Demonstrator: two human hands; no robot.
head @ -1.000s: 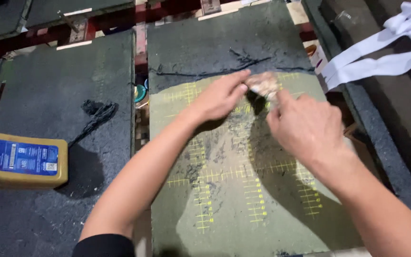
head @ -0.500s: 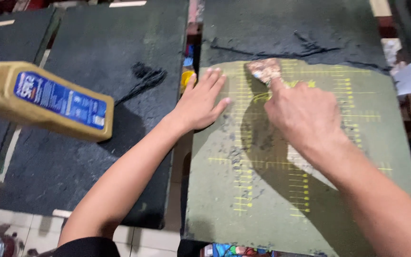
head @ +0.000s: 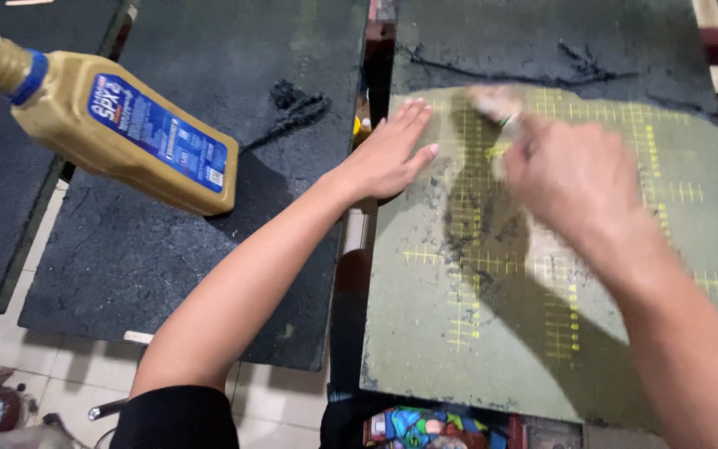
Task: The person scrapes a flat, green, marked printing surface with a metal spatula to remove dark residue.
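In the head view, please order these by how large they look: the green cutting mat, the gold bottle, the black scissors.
1. Green cutting mat, clearly the largest.
2. Gold bottle, lying on its side.
3. Black scissors, the smallest, though they lie farther from the camera.

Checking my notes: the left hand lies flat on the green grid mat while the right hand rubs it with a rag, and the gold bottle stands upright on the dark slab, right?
Not quite. In the head view the gold bottle lies on its side on the dark slab, not upright. The left hand lies flat at the green grid mat's edge while the right hand rubs with the rag.
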